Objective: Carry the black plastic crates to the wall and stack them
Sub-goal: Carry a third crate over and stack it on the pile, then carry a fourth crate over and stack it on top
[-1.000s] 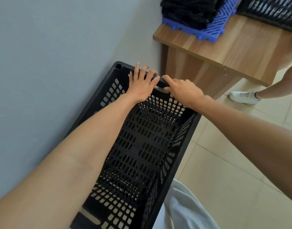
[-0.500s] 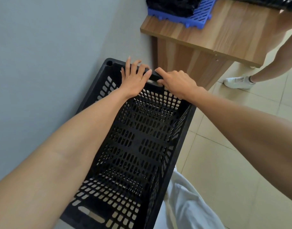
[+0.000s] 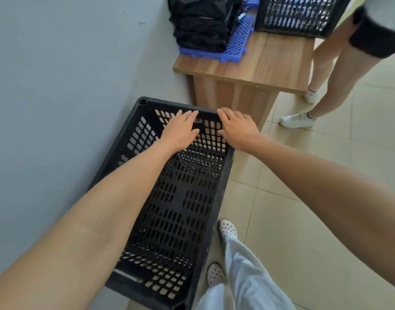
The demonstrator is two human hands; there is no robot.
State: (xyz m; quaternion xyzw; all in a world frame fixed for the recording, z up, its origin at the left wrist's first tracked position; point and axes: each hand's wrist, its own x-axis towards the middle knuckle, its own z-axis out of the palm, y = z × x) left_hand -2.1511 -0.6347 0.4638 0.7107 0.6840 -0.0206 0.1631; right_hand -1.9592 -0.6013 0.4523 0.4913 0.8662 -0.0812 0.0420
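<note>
We have the black crate (image 3: 169, 198) down alongside the wall (image 3: 57, 86), its long left side running close along it; whether plastic touches plaster we cannot tell. The far end sits just short of the wooden table (image 3: 248, 70) at 12 o'clock.

Hands: left hand (image 3: 181, 130) and right hand (image 3: 239, 128) both lie flat, fingers extended, over the inner face of the far end wall, either side of the handle slot. Neither is curled round the rim, so we record both as released from any grasp, resting or pressing only.

Step in hand, our judgement: placement at the wall, the final nudge or let-go of this crate.

A second black crate (image 3: 299, 14) stands on the table at 1 o'clock, beside a blue slatted panel (image 3: 236, 41) carrying a pile of dark folded material (image 3: 201, 25). Another person's legs (image 3: 330, 70) stand at 2 o'clock, near the table.

Next move calls for: lifting the hands clear, turning toward 1 o'clock, gripping the second crate by its rim or handles, and passing round the bystander. To stack, its base must be aligned over this rim.
</note>
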